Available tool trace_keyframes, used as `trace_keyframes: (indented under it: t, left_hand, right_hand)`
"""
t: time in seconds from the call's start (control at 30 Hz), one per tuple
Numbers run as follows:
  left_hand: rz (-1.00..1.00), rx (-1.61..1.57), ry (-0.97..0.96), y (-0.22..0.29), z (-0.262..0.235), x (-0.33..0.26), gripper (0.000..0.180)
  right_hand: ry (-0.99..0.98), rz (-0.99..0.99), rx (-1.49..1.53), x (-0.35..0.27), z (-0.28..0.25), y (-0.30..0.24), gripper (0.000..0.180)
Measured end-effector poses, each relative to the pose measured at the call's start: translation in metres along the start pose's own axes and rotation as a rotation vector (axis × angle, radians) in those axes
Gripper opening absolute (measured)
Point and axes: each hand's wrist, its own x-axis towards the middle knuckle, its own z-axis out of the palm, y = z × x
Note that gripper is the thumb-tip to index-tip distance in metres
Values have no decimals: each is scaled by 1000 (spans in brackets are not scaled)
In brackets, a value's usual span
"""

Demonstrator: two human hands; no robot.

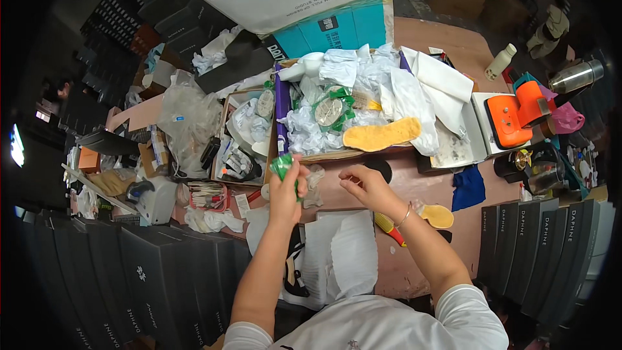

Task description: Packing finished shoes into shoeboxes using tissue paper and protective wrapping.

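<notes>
My left hand (285, 191) is raised over the pink table (414, 266) and closed on a small crumpled green wrapper (282, 166). My right hand (364, 185) hovers just to its right, fingers curled with the fingertips pinched, holding nothing I can make out. Right behind both hands stands an open cardboard box (337, 154) heaped with white tissue paper, a green packet and a yellow shoe insole (382, 135). White tissue paper (346, 256) lies on the table below my hands.
A smaller box of odds and ends (240, 136) sits left of the big one. An orange device (515, 113) on a white tray stands at right, with a blue cloth (468, 188) and a second yellow insole (437, 216). Rows of dark shoe boxes (544, 246) flank both sides.
</notes>
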Motion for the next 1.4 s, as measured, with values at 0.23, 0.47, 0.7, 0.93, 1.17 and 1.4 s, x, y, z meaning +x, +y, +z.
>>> trace_keyframes:
  t: [0.23, 0.47, 0.7, 0.93, 1.17, 1.4]
  left_hand:
    - [901, 1364, -197, -8, 45, 133, 66]
    - [608, 1265, -263, -30, 32, 170, 51]
    - [157, 408, -170, 31, -3, 171, 27]
    - [365, 1029, 45, 23, -4, 199, 40]
    - [340, 1576, -5, 4, -2, 213, 49]
    - [609, 1264, 245, -40, 8, 198, 85]
  right_hand:
    - [-24, 107, -26, -17, -42, -5, 21]
    - [-45, 149, 16, -52, -33, 32, 19]
    - [-10, 388, 292, -79, -17, 64, 19]
    - [-58, 341, 278, -83, 0, 53, 18]
    - [-73, 363, 314, -111, 13, 69, 17]
    - [-83, 383, 256, -118, 0, 45, 16]
